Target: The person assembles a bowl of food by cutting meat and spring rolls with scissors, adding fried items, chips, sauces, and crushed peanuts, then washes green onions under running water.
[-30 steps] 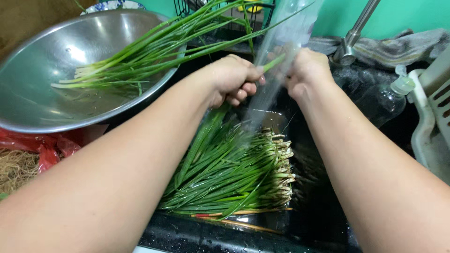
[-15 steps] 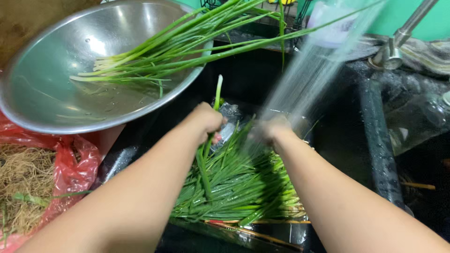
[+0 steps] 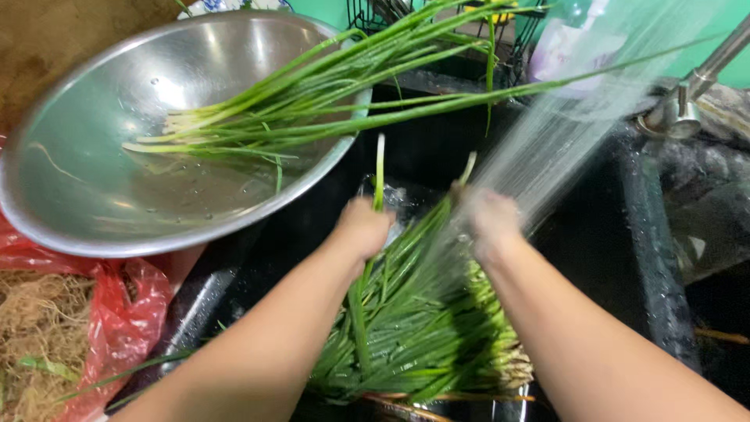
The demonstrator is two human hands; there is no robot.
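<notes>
Near edge: both forearms reach in over a black sink (image 3: 641, 234). Heap of green onions (image 3: 422, 336) lies in the sink under the arms, white root ends at right, green tops at left. Left hand (image 3: 361, 228) has its grip closed around a few green stalks pulled up from the heap. Right hand (image 3: 491, 223) touches the heap top, under a water stream (image 3: 570, 133); blurred, can't tell its grip. Red plastic bag (image 3: 117, 312) with root trimmings (image 3: 39, 328) at left. Further back, steel bowl (image 3: 94, 180) holds washed onions (image 3: 312, 101), tops hanging past the rim over the sink. Tap (image 3: 687, 98) far right.
</notes>
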